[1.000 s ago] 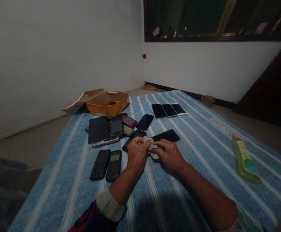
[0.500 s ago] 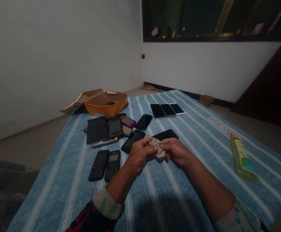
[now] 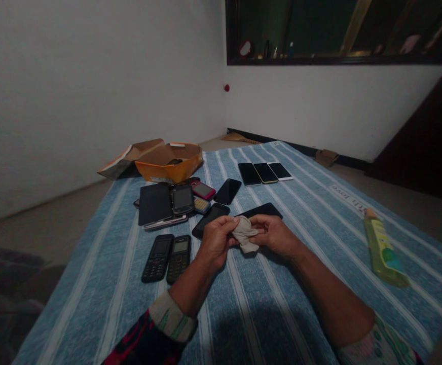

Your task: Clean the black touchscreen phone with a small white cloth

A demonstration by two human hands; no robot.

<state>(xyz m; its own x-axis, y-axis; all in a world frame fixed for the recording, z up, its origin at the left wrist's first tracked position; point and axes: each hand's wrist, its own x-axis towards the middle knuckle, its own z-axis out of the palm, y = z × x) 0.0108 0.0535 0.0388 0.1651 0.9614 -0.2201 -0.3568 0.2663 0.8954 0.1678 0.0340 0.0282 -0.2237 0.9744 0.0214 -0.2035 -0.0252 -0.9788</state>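
A small crumpled pale cloth is pinched between my two hands, just above the striped bedcover. My left hand grips its left side with thumb and fingers. On the right side, my right hand has its fingertips closed on the same cloth. Just beyond the hands lies a dark tablet-like phone, partly hidden by them. Another black smartphone lies by my left hand, its near end covered. Two keypad phones, one all black and one with a pale screen, rest left of my left wrist.
An open orange cardboard box stands at the far left, with piled phones and a black flat case before it. Three smartphones lie in a row farther back. A bottle of yellow-green liquid lies at right.
The cloth has been loosened from a tight bunch, and part of it hangs lower between my hands. Both hands still hold it in nearly the same place.
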